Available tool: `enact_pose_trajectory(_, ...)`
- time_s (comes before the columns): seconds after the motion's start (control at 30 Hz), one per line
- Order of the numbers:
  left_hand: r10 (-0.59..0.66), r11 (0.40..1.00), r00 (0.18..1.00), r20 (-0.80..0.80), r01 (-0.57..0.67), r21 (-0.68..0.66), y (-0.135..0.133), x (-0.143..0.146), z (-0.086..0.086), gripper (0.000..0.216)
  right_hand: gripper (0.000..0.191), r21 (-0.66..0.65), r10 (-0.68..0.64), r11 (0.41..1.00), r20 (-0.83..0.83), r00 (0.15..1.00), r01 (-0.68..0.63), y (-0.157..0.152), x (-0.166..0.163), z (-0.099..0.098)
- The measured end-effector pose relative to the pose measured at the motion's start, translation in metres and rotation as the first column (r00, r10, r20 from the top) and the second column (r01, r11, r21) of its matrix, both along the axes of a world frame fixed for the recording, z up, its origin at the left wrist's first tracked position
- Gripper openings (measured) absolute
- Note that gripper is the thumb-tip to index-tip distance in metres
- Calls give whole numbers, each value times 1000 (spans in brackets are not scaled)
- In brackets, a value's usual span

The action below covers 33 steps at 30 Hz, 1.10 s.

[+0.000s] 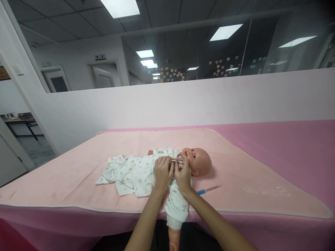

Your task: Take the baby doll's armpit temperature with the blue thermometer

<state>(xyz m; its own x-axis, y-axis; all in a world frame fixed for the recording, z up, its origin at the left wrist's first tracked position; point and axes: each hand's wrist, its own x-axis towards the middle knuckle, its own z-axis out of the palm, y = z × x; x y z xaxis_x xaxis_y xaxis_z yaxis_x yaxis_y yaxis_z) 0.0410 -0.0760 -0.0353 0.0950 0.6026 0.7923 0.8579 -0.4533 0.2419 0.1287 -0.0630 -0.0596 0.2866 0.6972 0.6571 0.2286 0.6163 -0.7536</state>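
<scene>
A baby doll (199,161) lies on its back on a pale pink blanket (78,170), head to the right, dressed in a white patterned romper (131,174). My left hand (162,172) and my right hand (182,172) meet at the doll's chest, just below its chin. Both pinch the romper's neckline, fingers closed on the cloth edge. One sleeved doll arm (178,207) hangs over the table's front edge between my forearms.
A syringe (209,190) with a blue plunger lies on the blanket, right of my right wrist. The blanket covers a darker pink table (293,146). A low white partition wall (183,101) with glass above runs behind the table.
</scene>
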Motion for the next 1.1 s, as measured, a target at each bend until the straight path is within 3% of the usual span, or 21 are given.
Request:
enact_pose_trajectory(0.23, 52, 998, 999, 0, -52, 18, 3, -1, -5, 14, 36, -2, -66, 998, 65, 996, 67, 1, 0, 1)
enact_pose_trajectory(0.53, 42, 999, 997, 67, -43, 4, 2, 1, -4, 15, 17, 63, -94, 994, 164, 982, 85, -2, 3, 2)
enact_pose_trajectory(1.1, 1, 1000, 989, 148, -5, 27, 2, -1, -6, 16, 23, 101, -113, 990, 184, 976, 96, 1, 4, 0)
